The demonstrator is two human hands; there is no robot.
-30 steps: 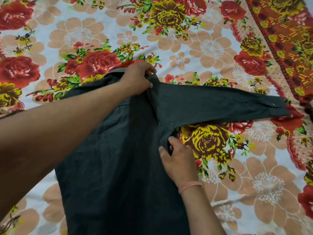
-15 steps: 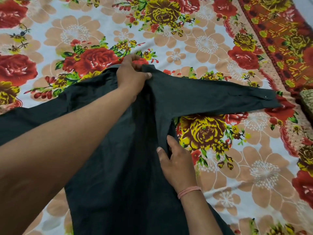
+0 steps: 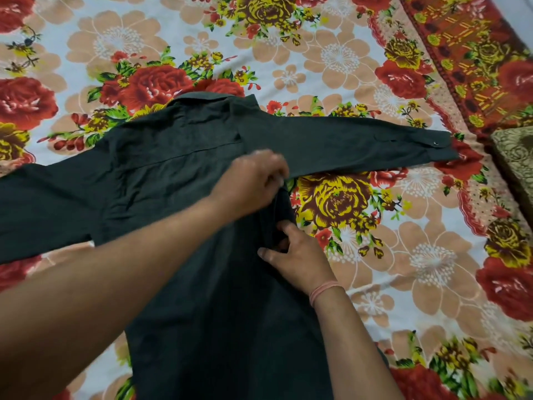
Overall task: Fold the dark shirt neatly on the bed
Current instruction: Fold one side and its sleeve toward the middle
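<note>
The dark shirt (image 3: 178,157) lies back-up on the flowered bed sheet (image 3: 375,269), collar at the far end, both long sleeves spread out sideways. Its right sleeve (image 3: 360,145) reaches to a buttoned cuff at the right. My left hand (image 3: 253,183), blurred by motion, is at the right armpit of the shirt with its fingers curled on the cloth. My right hand (image 3: 297,252) sits just below it on the shirt's right side edge, thumb and fingers pinching the fabric there. A pink band circles my right wrist.
A brown patterned cushion or box (image 3: 516,160) sits at the right edge of the bed. The sheet's red and orange border (image 3: 461,53) runs along the far right.
My left hand has let go of the collar and come down to the right armpit, near my right hand. The collar now lies flat. The view has shifted, showing the left sleeve.
</note>
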